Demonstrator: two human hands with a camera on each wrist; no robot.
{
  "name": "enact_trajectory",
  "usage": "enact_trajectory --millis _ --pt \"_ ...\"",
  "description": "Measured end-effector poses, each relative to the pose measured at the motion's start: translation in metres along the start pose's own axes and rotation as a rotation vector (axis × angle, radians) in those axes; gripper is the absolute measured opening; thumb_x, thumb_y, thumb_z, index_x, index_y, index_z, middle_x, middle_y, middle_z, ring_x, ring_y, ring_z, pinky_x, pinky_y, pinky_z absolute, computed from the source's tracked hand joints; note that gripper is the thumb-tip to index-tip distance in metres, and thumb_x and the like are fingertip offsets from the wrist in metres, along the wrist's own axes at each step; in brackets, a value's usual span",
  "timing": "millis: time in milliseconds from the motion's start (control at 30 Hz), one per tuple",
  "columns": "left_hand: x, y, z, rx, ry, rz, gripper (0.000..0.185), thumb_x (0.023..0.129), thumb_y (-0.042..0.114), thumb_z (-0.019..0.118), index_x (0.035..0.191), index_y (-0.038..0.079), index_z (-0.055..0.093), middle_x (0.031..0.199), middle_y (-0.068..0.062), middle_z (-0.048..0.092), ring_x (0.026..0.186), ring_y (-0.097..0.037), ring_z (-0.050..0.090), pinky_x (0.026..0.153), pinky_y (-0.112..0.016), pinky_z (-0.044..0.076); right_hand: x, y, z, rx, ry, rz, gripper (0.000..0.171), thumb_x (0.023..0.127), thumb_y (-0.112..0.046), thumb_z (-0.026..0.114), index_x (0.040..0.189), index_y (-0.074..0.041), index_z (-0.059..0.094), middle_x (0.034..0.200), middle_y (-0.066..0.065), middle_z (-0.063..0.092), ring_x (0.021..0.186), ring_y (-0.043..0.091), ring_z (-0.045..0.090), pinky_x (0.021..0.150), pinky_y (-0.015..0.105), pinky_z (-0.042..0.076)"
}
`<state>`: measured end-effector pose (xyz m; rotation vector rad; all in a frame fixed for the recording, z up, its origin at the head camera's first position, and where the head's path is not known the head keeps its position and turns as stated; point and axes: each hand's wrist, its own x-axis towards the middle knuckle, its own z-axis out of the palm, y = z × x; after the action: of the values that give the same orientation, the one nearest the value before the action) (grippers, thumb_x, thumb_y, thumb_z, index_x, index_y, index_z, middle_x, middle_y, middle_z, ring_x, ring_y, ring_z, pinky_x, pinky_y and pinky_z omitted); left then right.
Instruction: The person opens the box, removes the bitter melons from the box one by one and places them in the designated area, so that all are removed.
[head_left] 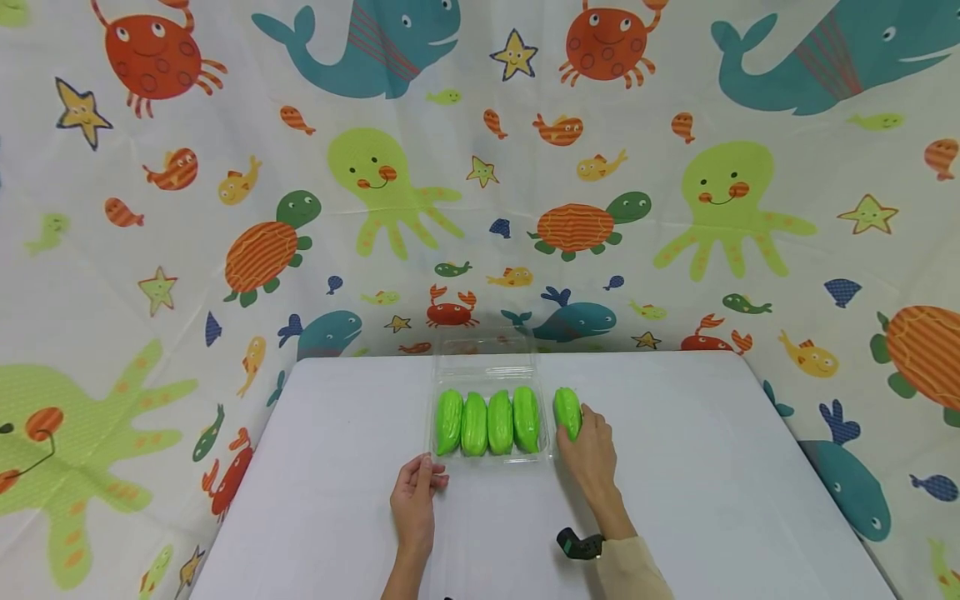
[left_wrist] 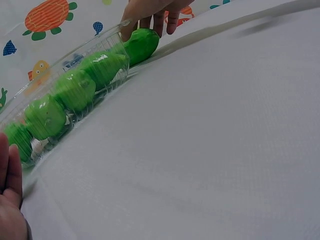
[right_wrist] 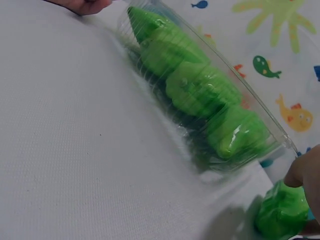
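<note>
A clear plastic box [head_left: 487,460] holds several green, ridged, elongated vegetables [head_left: 475,425] side by side. To its right, my right hand [head_left: 590,447] grips another green ridged vegetable [head_left: 567,412], thumb on one side and fingers on the other. That vegetable [left_wrist: 142,45] is upright or tilted close by the box's end in the left wrist view, its top partly covered by the hand. My left hand [head_left: 415,496] is at the box's front left corner, with fingertips right at its edge and fingers loosely extended. In the right wrist view the held vegetable [right_wrist: 281,212] shows at the lower right.
The box's transparent lid [head_left: 483,354] stands raised at the back, against a curtain [head_left: 480,183] printed with sea animals. A white cloth covers the table [head_left: 345,467]. A dark wrist device [head_left: 579,544] sits at the right sleeve [head_left: 633,571].
</note>
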<state>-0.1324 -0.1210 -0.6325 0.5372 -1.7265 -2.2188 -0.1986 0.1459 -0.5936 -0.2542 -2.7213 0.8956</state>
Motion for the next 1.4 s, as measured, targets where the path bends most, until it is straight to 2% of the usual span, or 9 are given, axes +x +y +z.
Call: enact_trajectory --millis 300,567,867,1167,1400 --pt "0.0 0.002 0.001 0.003 0.007 -0.002 0.041 0.101 0.027 0.061 0.122 -0.008 0.057 0.085 0.001 0.071 0.07 -0.007 0.067 0.074 -0.022 0.061 0.002 -0.004 -0.005 0.019 0.028 0.006 0.06 0.091 -0.03 0.065 0.136 0.008 0.052 0.126 0.032 0.06 0.1 0.041 0.062 0.071 0.05 0.054" --pt "0.001 0.002 0.001 0.011 0.006 -0.002 0.041 0.102 0.028 0.06 0.122 -0.007 0.057 0.087 -0.001 0.071 0.071 -0.008 0.067 0.074 -0.022 0.061 0.003 -0.008 -0.01 0.014 0.057 -0.016 0.06 0.091 -0.03 0.065 0.136 0.008 0.053 0.128 0.032 0.06 0.111 0.047 0.06 0.086 0.059 0.052" --pt "0.001 -0.002 0.0 0.014 0.012 0.032 0.039 0.102 0.029 0.06 0.119 -0.006 0.058 0.087 -0.001 0.071 0.07 -0.008 0.068 0.073 -0.022 0.061 0.004 -0.019 -0.015 0.076 0.088 -0.024 0.057 0.091 -0.027 0.067 0.136 0.006 0.054 0.128 0.03 0.06 0.11 0.045 0.06 0.086 0.057 0.052" --pt "0.001 -0.002 0.001 -0.008 0.019 0.012 0.04 0.102 0.028 0.06 0.12 -0.008 0.057 0.085 0.0 0.071 0.07 -0.007 0.066 0.073 -0.022 0.061 0.001 -0.03 -0.017 0.135 0.053 -0.028 0.056 0.092 -0.027 0.066 0.137 0.005 0.054 0.127 0.027 0.061 0.103 0.038 0.059 0.079 0.049 0.052" --pt "-0.001 0.0 0.002 -0.002 0.021 0.009 0.039 0.102 0.026 0.06 0.12 -0.008 0.057 0.087 -0.002 0.071 0.07 -0.007 0.067 0.074 -0.022 0.061 -0.002 -0.036 -0.015 0.164 0.046 -0.065 0.056 0.092 -0.025 0.065 0.137 0.006 0.053 0.13 0.028 0.059 0.113 0.042 0.058 0.087 0.052 0.054"
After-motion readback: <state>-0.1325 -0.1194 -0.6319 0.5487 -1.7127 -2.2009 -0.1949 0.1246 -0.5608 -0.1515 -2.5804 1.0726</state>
